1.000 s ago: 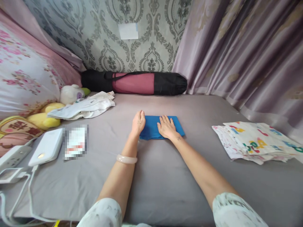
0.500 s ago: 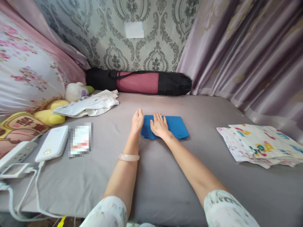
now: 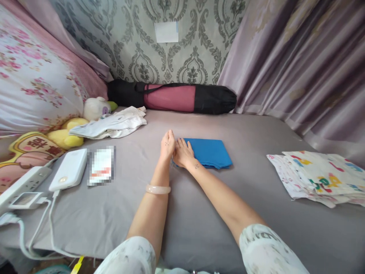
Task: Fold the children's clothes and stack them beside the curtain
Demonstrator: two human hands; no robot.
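A folded blue cloth (image 3: pixel 212 152) lies flat on the grey sheet in front of me. My right hand (image 3: pixel 183 153) rests palm down on its left end, fingers stretched out and holding nothing. Standing on edge against that same left end is my left hand (image 3: pixel 167 144), its fingers straight and its palm turned toward the cloth. The two hands are side by side, almost touching. My right hand hides the cloth's left part. A pale bangle (image 3: pixel 158 189) circles my left forearm.
Folded patterned cloths (image 3: pixel 322 177) lie at the right. A crumpled white garment (image 3: pixel 114 123), plush toys (image 3: pixel 67 137), a power bank (image 3: pixel 68 169), a blurred packet (image 3: pixel 101 166) and a power strip (image 3: pixel 25 184) with cables are at the left. A long black-and-red bag (image 3: pixel 171 98) lies along the wall.
My right hand has slid left across the blue cloth, from nearer its middle to its left end beside my left hand. The view has shifted slightly.
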